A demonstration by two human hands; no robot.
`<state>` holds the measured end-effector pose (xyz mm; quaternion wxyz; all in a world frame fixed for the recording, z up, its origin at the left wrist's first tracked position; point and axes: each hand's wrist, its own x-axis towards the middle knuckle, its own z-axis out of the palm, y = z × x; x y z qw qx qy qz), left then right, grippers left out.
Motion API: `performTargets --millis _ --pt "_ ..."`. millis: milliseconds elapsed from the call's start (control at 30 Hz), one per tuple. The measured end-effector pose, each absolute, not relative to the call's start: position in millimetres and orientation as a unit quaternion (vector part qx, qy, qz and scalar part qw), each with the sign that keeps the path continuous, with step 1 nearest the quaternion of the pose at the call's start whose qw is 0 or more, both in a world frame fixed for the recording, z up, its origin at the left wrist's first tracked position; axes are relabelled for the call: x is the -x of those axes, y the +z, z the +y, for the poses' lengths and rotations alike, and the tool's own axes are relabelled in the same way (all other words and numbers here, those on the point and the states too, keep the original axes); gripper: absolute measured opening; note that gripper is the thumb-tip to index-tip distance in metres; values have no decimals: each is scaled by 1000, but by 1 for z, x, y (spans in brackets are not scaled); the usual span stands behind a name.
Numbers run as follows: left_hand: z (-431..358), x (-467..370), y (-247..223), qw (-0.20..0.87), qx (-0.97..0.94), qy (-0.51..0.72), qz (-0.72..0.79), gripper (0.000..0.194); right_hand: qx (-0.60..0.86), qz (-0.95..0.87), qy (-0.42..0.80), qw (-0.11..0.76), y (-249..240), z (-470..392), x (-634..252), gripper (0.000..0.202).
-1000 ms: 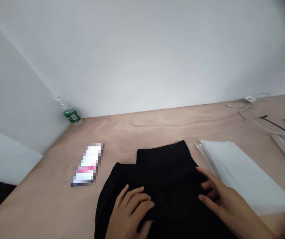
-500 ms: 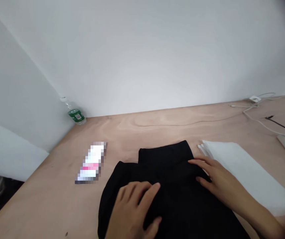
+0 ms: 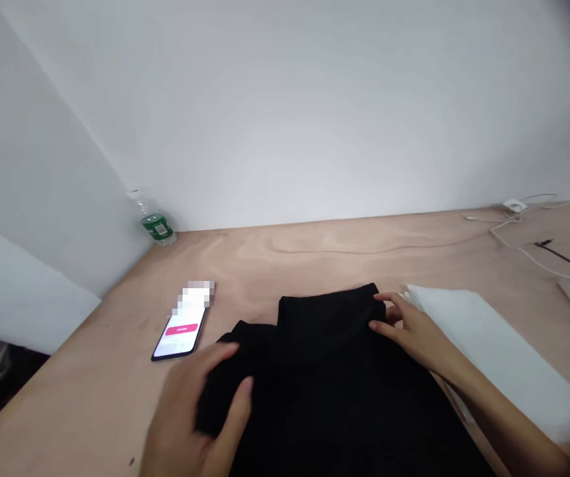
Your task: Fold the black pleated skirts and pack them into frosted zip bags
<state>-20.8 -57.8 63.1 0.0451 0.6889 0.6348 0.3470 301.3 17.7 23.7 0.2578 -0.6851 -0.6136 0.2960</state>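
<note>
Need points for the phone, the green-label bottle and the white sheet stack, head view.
phone (image 3: 180,333): head view, on the lit screen near the pink bar.
green-label bottle (image 3: 157,227): head view, on the green label.
white sheet stack (image 3: 488,351): head view, on the bare top sheet, right of the right hand.

- Soft, even, bright light on the plain white wall (image 3: 285,99); shadows faint.
- The black folded cloth garment (image 3: 335,384) shows almost no detail.
- Dark vignette at the far right corner; edges bend.
- The dark smartphone (image 3: 181,331) is partly pixelated.
</note>
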Motion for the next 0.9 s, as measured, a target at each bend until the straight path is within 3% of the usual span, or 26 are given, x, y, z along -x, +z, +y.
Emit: performTargets --millis 133,233,333,600,800,900 --pt "-14 -13 78 100 -845 132 508 46 661 -643 291 256 21 21 -302 22" --pt "5 -27 75 104 -875 48 471 36 637 -653 306 272 24 24 -304 12" --pt "19 -34 69 102 -852 75 508 24 644 -638 298 299 26 29 -308 17" --pt "64 -40 49 94 -787 134 595 28 715 -620 200 252 15 45 -311 45" --pt "50 -31 58 65 -778 145 608 26 715 -635 143 254 21 31 -312 39" --pt "28 -12 66 106 -795 113 587 21 721 -649 159 184 31 6 -322 36"
